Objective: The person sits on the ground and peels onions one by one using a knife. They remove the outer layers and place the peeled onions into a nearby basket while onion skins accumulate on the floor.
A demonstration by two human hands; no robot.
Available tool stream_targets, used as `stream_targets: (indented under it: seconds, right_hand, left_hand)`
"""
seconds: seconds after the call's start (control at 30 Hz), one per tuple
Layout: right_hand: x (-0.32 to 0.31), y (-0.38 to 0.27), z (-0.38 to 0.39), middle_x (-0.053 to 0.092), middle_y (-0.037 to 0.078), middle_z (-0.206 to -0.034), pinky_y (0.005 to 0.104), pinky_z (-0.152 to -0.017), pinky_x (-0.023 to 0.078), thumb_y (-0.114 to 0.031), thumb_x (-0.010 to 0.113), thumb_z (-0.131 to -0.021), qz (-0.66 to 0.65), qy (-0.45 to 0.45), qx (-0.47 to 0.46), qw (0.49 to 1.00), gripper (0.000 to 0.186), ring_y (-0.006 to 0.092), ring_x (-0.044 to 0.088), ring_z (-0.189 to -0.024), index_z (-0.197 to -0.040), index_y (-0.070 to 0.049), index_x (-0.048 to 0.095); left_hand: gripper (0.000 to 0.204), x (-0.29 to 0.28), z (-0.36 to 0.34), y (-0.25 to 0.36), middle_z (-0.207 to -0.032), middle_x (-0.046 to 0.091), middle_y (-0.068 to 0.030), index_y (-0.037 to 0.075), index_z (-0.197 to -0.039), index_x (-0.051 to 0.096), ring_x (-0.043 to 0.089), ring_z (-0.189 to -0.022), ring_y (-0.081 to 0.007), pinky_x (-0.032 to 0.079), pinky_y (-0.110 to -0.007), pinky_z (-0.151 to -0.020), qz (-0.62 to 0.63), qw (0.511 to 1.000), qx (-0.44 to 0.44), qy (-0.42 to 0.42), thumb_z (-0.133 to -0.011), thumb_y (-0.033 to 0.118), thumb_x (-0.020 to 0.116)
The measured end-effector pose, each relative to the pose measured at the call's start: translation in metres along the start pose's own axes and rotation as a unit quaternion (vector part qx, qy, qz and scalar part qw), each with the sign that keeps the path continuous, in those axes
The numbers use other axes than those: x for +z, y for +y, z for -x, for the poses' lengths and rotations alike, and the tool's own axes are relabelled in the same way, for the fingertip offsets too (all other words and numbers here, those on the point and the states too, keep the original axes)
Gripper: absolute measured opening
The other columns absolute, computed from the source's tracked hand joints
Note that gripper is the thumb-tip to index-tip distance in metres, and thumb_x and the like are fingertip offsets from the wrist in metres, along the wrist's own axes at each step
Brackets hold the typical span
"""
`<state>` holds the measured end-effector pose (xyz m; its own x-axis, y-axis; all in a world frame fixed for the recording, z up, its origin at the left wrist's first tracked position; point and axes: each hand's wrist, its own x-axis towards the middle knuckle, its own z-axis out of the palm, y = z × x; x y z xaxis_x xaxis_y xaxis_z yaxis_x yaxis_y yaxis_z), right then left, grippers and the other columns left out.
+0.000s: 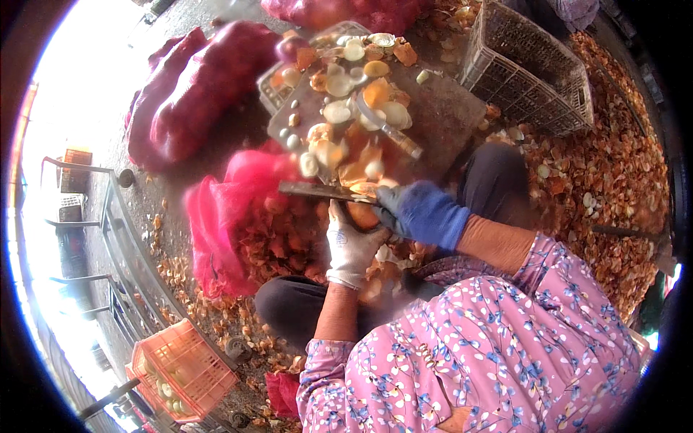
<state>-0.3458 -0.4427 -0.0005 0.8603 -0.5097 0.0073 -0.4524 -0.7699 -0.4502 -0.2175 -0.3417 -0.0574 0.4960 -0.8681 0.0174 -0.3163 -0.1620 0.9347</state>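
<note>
An orange-brown onion (363, 215) sits between my hands, low over the near end of a board (444, 108). My left hand (354, 249), in a white glove, is closed around the onion's left and lower side. Against its right side is my right hand (422, 213), in a blue and grey glove, with curled fingers; what they grip is hidden. A dark flat strip (310, 190) lies just beyond both hands; I cannot tell whether it is a blade or a bar. On the board rest peeled onions (337, 112), loose skins and a curved knife (398, 137) with a wooden handle.
A red mesh sack (224, 216) of onions lies open at my left. Full sacks (209, 94) stand beyond it. A grey crate (530, 86) is at the far right, an orange crate (184, 368) near left. Onion skins (606, 180) cover the floor; a metal trolley (126, 238) stands left.
</note>
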Motion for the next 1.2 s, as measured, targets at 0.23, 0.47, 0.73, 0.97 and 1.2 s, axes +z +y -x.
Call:
stream_targets:
  seconds: [0.23, 0.47, 0.73, 0.97, 1.2]
  right_hand:
    - [0.026, 0.037, -0.005, 0.059, 0.005, -0.061, 0.0316, -0.045, 0.044, -0.032, 0.051, -0.097, -0.496, 0.081, 0.201, 0.841, 0.033, 0.0165, 0.056, -0.049, -0.083, -0.003, 0.06]
    - [-0.007, 0.024, 0.009, 0.059, 0.015, -0.063, 0.0375, -0.053, 0.048, -0.025, 0.055, -0.092, -0.179, 0.137, -0.035, 0.974, 0.024, 0.0247, 0.06, -0.055, -0.096, -0.002, 0.062]
    - [-0.045, 0.026, 0.078, 0.06, 0.013, -0.064, 0.045, -0.05, 0.047, -0.024, 0.055, -0.089, 0.17, -0.015, -0.019, 0.985, 0.019, 0.0328, 0.063, -0.059, -0.091, -0.006, 0.052]
    - [-0.004, 0.019, 0.007, 0.062, 0.018, -0.068, 0.0426, -0.053, 0.049, -0.025, 0.054, -0.092, 0.053, -0.004, 0.017, 0.998, 0.023, 0.0352, 0.063, -0.062, -0.087, -0.004, 0.061]
    - [-0.022, 0.029, 0.025, 0.06, 0.021, -0.066, 0.0422, -0.052, 0.047, -0.021, 0.059, -0.09, -0.179, 0.087, 0.032, 0.979, 0.019, 0.0376, 0.063, -0.063, -0.084, -0.003, 0.06]
  left_hand:
    - [0.081, 0.003, 0.004, -0.001, -0.115, 0.058, -0.0161, -0.004, -0.127, 0.038, 0.058, -0.102, -0.0206, 0.049, -0.033, -0.09, -0.051, 0.998, -0.001, 0.029, -0.063, 0.014, 0.084]
    - [0.082, -0.001, -0.002, -0.01, -0.113, 0.059, -0.0152, -0.002, -0.13, 0.035, 0.06, -0.101, -0.0205, 0.05, -0.033, -0.088, 0.073, 0.996, -0.054, -0.013, -0.066, 0.014, 0.084]
    - [0.08, -0.014, -0.004, -0.006, -0.109, 0.063, -0.0133, 0.0, -0.126, 0.04, 0.063, -0.095, -0.0199, 0.052, -0.033, -0.083, 0.144, 0.984, -0.096, -0.043, -0.063, 0.021, 0.085]
    - [0.081, 0.003, 0.011, -0.001, -0.11, 0.06, -0.0158, -0.002, -0.124, 0.04, 0.06, -0.097, -0.0201, 0.051, -0.034, -0.084, 0.082, 0.988, -0.111, 0.068, -0.064, 0.025, 0.086]
    - [0.067, -0.003, 0.014, -0.032, -0.121, 0.052, -0.0154, 0.008, -0.13, 0.037, 0.06, -0.104, -0.0313, 0.058, -0.045, -0.079, 0.479, 0.853, -0.196, 0.071, -0.079, 0.027, 0.077]
